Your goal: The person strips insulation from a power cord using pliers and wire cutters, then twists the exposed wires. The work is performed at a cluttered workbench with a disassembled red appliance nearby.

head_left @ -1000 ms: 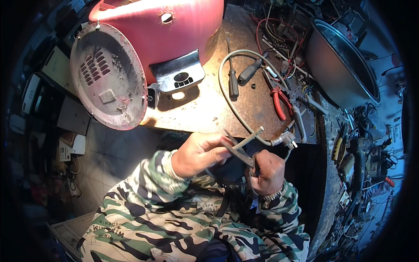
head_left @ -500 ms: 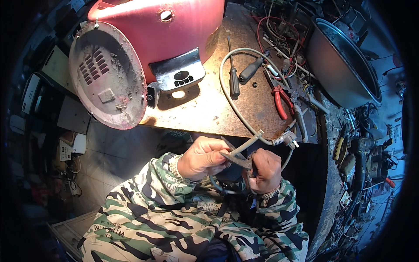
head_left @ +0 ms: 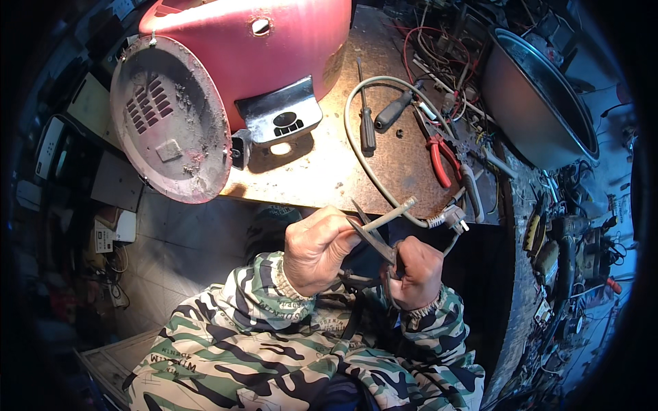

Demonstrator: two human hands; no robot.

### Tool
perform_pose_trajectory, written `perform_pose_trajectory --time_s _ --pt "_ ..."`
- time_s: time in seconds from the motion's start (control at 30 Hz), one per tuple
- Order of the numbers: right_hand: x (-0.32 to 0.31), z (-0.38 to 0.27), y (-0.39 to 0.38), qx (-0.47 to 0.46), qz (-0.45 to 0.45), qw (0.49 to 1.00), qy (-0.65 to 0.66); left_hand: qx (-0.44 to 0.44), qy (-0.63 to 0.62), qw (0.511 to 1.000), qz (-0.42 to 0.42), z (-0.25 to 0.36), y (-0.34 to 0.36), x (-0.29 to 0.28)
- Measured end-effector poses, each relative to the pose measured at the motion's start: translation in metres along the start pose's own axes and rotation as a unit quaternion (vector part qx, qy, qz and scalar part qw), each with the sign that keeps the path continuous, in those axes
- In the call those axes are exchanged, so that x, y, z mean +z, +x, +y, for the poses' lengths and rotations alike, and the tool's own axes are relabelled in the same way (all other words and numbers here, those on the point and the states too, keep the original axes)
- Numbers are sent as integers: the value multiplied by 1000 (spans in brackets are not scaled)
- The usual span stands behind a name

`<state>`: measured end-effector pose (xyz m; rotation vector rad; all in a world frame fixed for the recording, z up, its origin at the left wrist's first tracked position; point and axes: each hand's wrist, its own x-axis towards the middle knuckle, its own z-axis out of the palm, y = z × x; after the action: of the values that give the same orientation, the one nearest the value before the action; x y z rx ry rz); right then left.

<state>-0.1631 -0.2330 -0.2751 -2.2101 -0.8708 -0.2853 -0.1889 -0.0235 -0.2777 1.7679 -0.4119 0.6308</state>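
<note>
Just in front of the table edge, my left hand (head_left: 314,250) pinches a grey power cable (head_left: 392,214) close to its cut end, which sticks out to the upper right. My right hand (head_left: 418,272) is closed round the handles of dark metal scissors (head_left: 377,245). Their blades stand apart, pointing up and left, with the cable lying across between them near my left fingertips. Part of the cable hangs below my hands. A plug (head_left: 455,219) with metal pins rests at the table edge, beyond my right hand. My palms hide the scissor handles.
A pink rounded housing (head_left: 274,48) stands on the table (head_left: 308,175), with a dusty round cover (head_left: 168,123) and a shiny bent panel (head_left: 281,116) beside it. Screwdrivers (head_left: 367,130), red-handled pliers (head_left: 442,154) and tangled wires lie right of it. A metal pot (head_left: 534,103) stands farther right.
My left hand has moved slightly up and left along with the cable, and its wrist has turned. The cable end has risen a little. My right hand and the scissors have barely shifted.
</note>
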Motion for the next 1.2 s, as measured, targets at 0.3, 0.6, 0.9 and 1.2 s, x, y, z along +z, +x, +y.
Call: perform_pose_trajectory --time_s 0.3,0.6,0.9,1.2 --pt "1 20 8 -102 -18 994 41 -412 -665 611 -126 0 -17 -2" --pt "2 15 0 -48 6 999 5 -222 -327 919 -3 8 -11 6" --pt "-6 18 4 -105 -9 994 -17 -383 -549 726 -156 4 -3 -17" --pt "-5 29 5 -105 -39 994 -7 -337 -514 777 -139 -1 -7 -13"
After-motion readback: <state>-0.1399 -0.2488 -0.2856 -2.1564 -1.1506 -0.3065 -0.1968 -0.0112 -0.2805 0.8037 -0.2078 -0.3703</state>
